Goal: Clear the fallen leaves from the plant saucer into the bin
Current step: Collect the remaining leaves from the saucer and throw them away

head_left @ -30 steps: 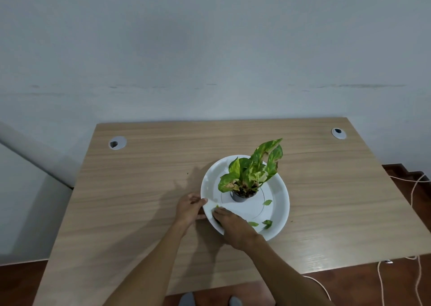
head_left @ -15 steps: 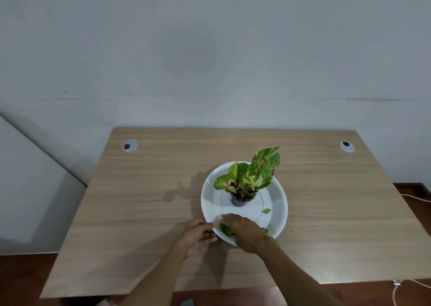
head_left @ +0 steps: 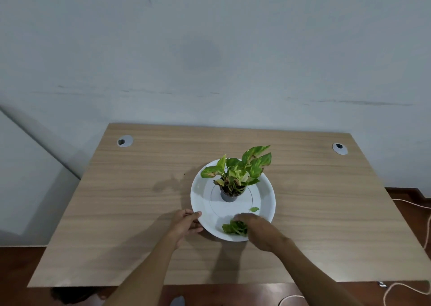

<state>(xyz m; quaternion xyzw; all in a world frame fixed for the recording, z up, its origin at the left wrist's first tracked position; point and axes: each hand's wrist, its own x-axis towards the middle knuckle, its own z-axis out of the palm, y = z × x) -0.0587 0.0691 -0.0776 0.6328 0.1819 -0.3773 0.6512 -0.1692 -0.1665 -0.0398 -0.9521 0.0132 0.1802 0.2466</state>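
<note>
A round white saucer (head_left: 203, 196) lies on the wooden desk (head_left: 121, 200), with a small potted plant (head_left: 235, 177) in a dark pot at its middle. My left hand (head_left: 185, 224) grips the saucer's near-left rim. My right hand (head_left: 258, 231) rests on the saucer's front part, fingers curled around a clump of green fallen leaves (head_left: 233, 228). One loose leaf (head_left: 254, 209) lies on the saucer just beyond my right hand. No bin is in view.
Two grey cable grommets sit at the desk's far corners, one at the left (head_left: 125, 141) and one at the right (head_left: 339, 148). A pale wall stands behind the desk. A white cord (head_left: 417, 289) trails on the brown floor to the right.
My right hand has swept rightward along the saucer's front, gathering the scattered leaves into a clump. My left hand has stayed on the rim. The view has pulled back from the desk.
</note>
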